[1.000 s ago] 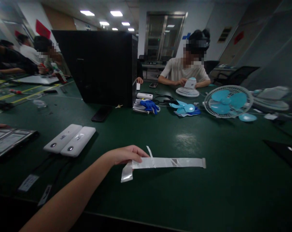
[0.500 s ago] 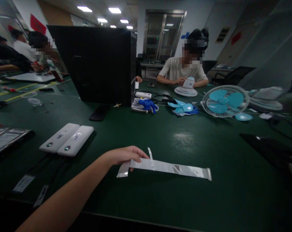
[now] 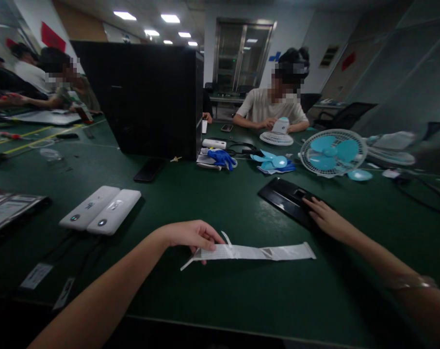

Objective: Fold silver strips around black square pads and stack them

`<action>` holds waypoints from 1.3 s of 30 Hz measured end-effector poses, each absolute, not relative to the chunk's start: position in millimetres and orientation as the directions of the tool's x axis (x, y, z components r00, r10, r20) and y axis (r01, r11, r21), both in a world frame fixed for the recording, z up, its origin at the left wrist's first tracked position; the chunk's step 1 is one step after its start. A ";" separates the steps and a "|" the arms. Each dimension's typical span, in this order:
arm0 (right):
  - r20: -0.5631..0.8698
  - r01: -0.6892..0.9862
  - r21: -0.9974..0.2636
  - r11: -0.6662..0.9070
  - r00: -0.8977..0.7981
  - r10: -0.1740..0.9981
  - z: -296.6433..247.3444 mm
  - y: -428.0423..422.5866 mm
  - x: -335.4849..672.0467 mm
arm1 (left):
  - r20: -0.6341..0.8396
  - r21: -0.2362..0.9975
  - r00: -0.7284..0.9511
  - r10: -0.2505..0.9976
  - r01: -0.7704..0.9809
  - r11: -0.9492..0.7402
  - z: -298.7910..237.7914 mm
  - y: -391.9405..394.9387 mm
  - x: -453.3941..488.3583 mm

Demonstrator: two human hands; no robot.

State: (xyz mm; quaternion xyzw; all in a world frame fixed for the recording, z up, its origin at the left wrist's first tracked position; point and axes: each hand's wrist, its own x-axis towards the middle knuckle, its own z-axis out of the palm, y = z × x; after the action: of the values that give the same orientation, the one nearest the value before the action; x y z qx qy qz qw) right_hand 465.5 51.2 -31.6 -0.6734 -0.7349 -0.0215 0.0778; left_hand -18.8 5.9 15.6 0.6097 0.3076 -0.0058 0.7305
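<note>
My left hand (image 3: 196,238) is closed around one end of a white flat ribbon cable (image 3: 251,252), thumb on top. The cable stretches to the right above the table, with a short folded tail below the hand and a thin white strip sticking up. My right hand (image 3: 325,219) grips the near right edge of a glossy black plastic panel (image 3: 283,198), fingers laid over its top by a small raised square; the thumb is hidden. The panel lies at or just over the table surface, beyond the cable's right end.
Two white power banks (image 3: 114,211) with cords sit at left, a dark phone (image 3: 150,170) behind them. A large black case (image 3: 143,97) stands at the back left. Blue gloves (image 3: 221,158), a blue fan blade (image 3: 272,160) and a fan (image 3: 332,152) line the far side. A co-worker (image 3: 270,104) handles a fan part.
My right hand has come in from the right edge, bringing the black panel leftward to the middle right. The ribbon cable has turned slightly in my left hand, its far end rising.
</note>
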 end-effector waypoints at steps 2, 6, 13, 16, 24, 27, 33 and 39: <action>0.061 0.981 -0.084 0.175 -0.170 0.984 -28.7 51.0 425.8 | -0.446 0.895 0.803 0.395 0.393 0.211 15.5 6.7 -20.6; -0.058 0.939 -0.116 0.324 -0.332 0.941 -13.8 42.6 361.0 | -0.411 0.909 0.811 0.416 0.401 0.115 13.1 9.4 -24.5; -0.161 0.862 -0.168 0.478 -0.502 0.849 6.0 24.4 319.0 | -0.412 0.909 0.831 0.373 0.402 0.109 8.4 12.8 -26.3; -0.172 0.823 -0.197 0.533 -0.565 0.807 7.9 20.3 310.2 | -0.404 0.912 0.836 0.372 0.402 0.087 8.7 11.9 -25.1; -0.134 0.684 -0.294 0.667 -0.721 0.680 12.1 16.8 287.6 | -0.389 0.918 0.849 0.358 0.391 0.071 9.1 9.6 -23.2; -0.139 0.666 -0.295 0.685 -0.739 0.659 14.2 18.8 286.8 | -0.390 0.917 0.845 0.366 0.391 0.073 8.3 10.0 -22.7; -0.162 0.640 -0.298 0.709 -0.765 0.623 21.3 22.9 288.6 | -0.399 0.910 0.828 0.394 0.411 0.058 8.4 9.4 -20.4; -0.176 0.630 -0.266 0.730 -0.776 0.606 29.7 25.7 279.3 | -0.372 0.911 0.805 0.462 0.412 0.016 12.6 7.9 -20.7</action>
State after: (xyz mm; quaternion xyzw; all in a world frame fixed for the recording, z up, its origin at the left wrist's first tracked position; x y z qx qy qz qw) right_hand 279.3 25.7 29.7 -0.3324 -0.9292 0.1568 -0.0386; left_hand -20.7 7.9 12.6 0.7011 0.3114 0.0196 0.6411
